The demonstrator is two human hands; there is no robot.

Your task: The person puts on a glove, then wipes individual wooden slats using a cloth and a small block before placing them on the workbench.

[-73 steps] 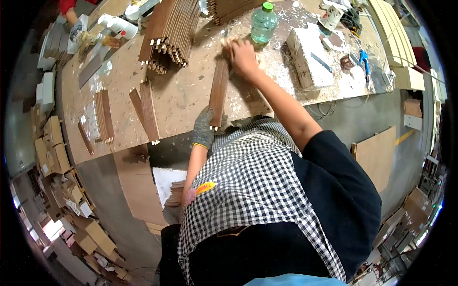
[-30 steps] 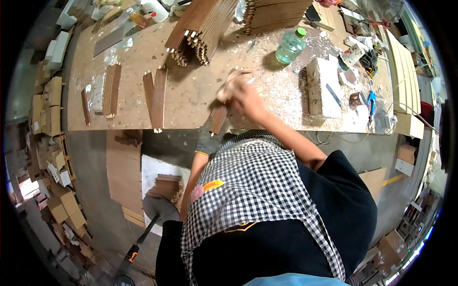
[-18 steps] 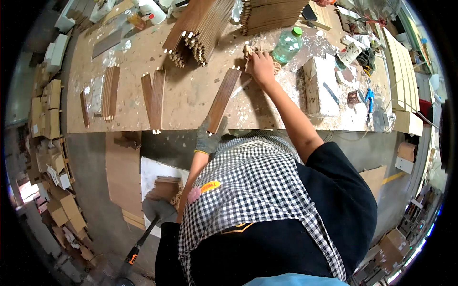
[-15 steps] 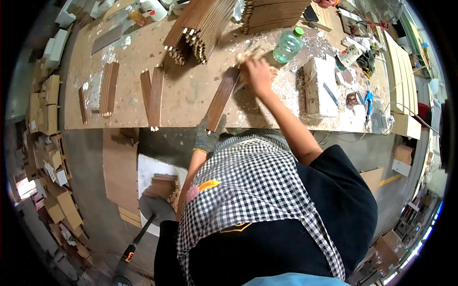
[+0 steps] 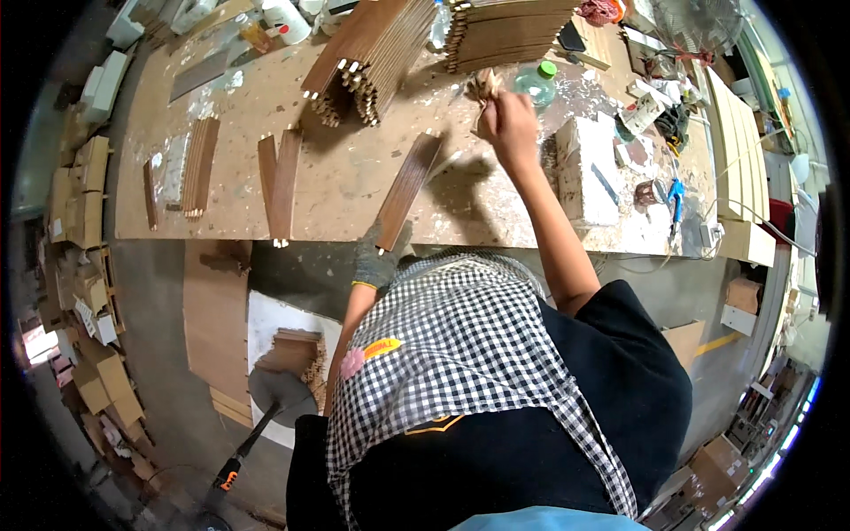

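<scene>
My left hand (image 5: 379,257), in a grey work glove, is closed round the near end of a brown wooden slat (image 5: 410,188). The slat slants away over the front edge of the workbench (image 5: 345,190), with pale pegs at its ends. My bare right hand (image 5: 513,128) is raised beyond the slat's far end. A crumpled beige rag (image 5: 484,87) is bunched in its fingers. Just past that hand stands a clear bottle (image 5: 536,86) with a green cap, partly hidden by the fingers.
Stacked brown slats (image 5: 376,62) stand at the far middle, beside a second stack (image 5: 513,35). More slats (image 5: 282,186) lie to the left. A paint-spattered white block (image 5: 586,173) and a blue-handled tool (image 5: 676,205) occupy the right. Below the bench is a round dark fan-like thing (image 5: 282,394).
My right hand has moved away from the slat's far end, up and to the right, with the rag. My left hand and the slat have shifted slightly nearer.
</scene>
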